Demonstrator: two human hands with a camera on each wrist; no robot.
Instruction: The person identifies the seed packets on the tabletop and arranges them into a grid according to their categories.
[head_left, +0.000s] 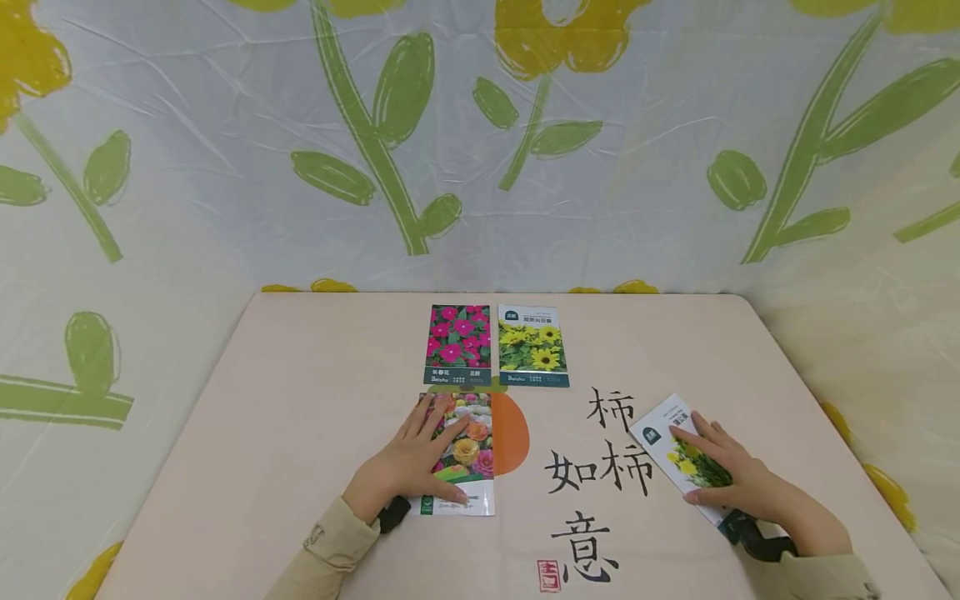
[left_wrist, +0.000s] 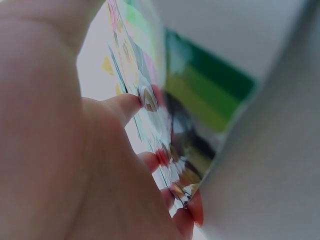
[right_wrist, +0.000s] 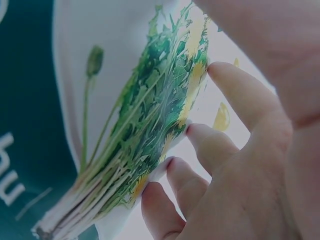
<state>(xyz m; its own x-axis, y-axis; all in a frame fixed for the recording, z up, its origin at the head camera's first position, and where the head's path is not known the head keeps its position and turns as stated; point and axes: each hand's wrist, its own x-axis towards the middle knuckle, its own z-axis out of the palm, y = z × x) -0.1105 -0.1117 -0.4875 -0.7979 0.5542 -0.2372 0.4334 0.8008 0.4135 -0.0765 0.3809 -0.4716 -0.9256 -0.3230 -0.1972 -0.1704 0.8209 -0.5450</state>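
My left hand (head_left: 408, 467) lies spread over a seed packet (head_left: 480, 408) with many-coloured flowers, fingertips toward its top and thumb across its white lower part. In the left wrist view, fingertips (left_wrist: 131, 105) touch its glossy face. My right hand (head_left: 742, 483) rests on a tilted white packet (head_left: 671, 462) printed with yellow dandelions. Its fingers extend over that packet, and the thumb lies near the left edge. In the right wrist view, fingertips (right_wrist: 212, 70) meet the printed plant picture. The palm hides part of the packet's lower right side.
Two more seed packets lie side by side farther back, one with pink flowers (head_left: 459, 337) and one with yellow flowers (head_left: 532, 346). The pale tablecloth (head_left: 300, 400) bears black brushed characters and an orange fruit print (head_left: 512, 433). A flowered curtain (head_left: 600, 208) rises behind the table.
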